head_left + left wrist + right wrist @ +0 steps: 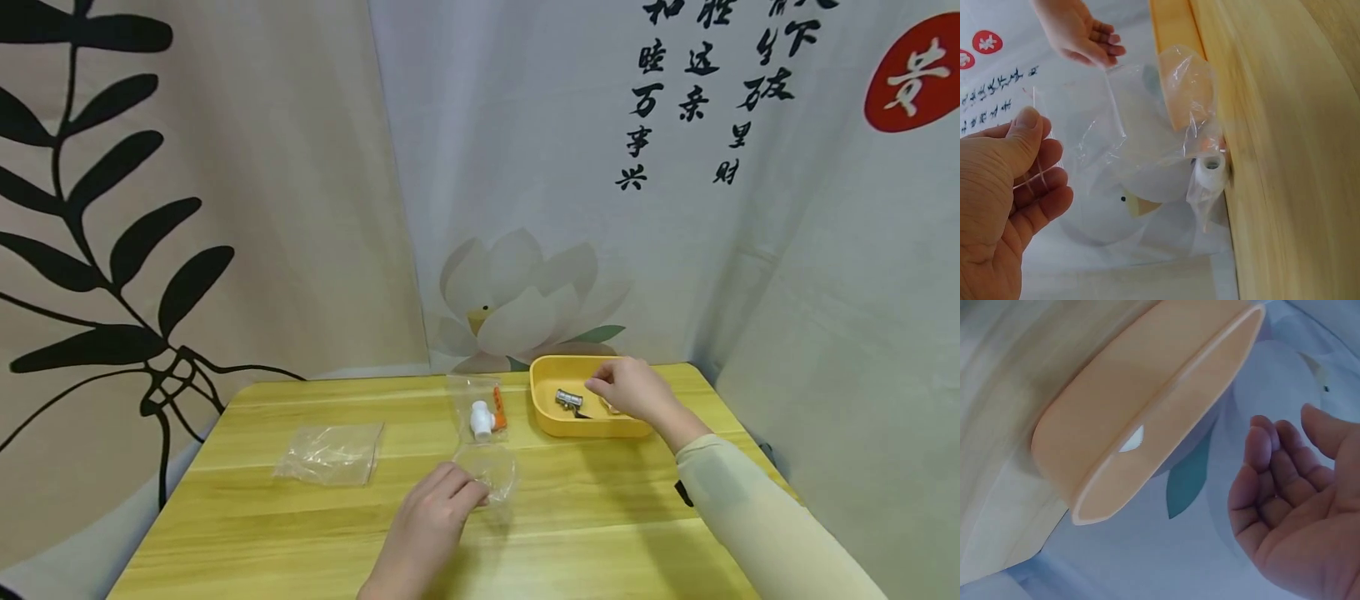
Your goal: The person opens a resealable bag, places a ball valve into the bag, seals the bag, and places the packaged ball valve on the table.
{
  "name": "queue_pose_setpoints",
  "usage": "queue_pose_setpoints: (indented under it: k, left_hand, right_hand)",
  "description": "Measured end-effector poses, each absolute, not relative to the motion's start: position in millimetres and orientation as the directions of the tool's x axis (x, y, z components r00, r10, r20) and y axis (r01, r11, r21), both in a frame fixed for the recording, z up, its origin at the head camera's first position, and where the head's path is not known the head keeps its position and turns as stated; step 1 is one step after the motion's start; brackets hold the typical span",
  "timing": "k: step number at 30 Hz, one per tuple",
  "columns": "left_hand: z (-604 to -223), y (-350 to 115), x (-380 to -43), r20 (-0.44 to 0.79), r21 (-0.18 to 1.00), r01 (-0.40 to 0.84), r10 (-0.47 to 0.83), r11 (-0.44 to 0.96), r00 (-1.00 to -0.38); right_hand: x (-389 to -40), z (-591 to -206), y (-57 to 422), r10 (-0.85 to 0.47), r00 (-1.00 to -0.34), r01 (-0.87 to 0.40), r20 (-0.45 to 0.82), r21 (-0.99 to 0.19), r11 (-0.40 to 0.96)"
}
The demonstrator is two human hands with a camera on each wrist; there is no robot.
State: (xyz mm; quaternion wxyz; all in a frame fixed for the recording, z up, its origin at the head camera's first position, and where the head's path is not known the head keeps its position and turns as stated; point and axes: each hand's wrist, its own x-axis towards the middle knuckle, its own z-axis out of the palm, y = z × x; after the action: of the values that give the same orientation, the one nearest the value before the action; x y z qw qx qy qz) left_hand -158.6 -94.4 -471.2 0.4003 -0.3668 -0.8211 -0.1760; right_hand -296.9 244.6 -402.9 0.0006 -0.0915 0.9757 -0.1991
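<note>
A printed cloth point(300, 167) hangs beyond my wooden table point(285, 537). At the table's far right sits a yellow tray point(585, 427), its raised sides apparently chosen to stop small parts rolling away. My right hand point(633, 389) hovers over it, fingers loosely bent, nothing in the palm, perhaps so that thumb and fingertips can dip past the rim. My left hand point(435, 512) pinches the edge of a clear bag point(497, 471) near the table's middle, thumb against fingers, a light hold that seems meant to keep the thin film from slipping or crumpling. Another plastic bag point(330, 454) lies flat to the left, likely set aside from the work. Just beyond my left hand stands a white pipe fitting point(481, 420) with an orange piece point(499, 408) beside it, both seemingly wrapped in film. Inside the tray lies a metal part point(568, 398), and near it a pale bit point(1132, 439), too hidden to identify.
</note>
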Motion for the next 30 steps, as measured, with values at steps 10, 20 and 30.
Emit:
queue_pose_setpoints:
  k: [10,20,30]
  left_hand:
    - [-471,-96,-158,0.786,-0.017,0.745,0.469,0.667,-0.402]
    - [-471,-98,-159,0.792,-0.045,0.741,0.476,0.670,-0.382]
    - [-472,-95,-157,0.776,-0.026,0.747,0.484,0.664,-0.404]
  right_hand:
    - [-331,-410,233,-0.120,-0.978,-0.072,-0.170,-0.263,0.962]
    - [-347,-423,236,-0.097,-0.963,-0.047,-0.253,-0.195,0.980]
    - [-349,-433,234,-0.056,-0.947,0.014,-0.315,-0.215,0.977]
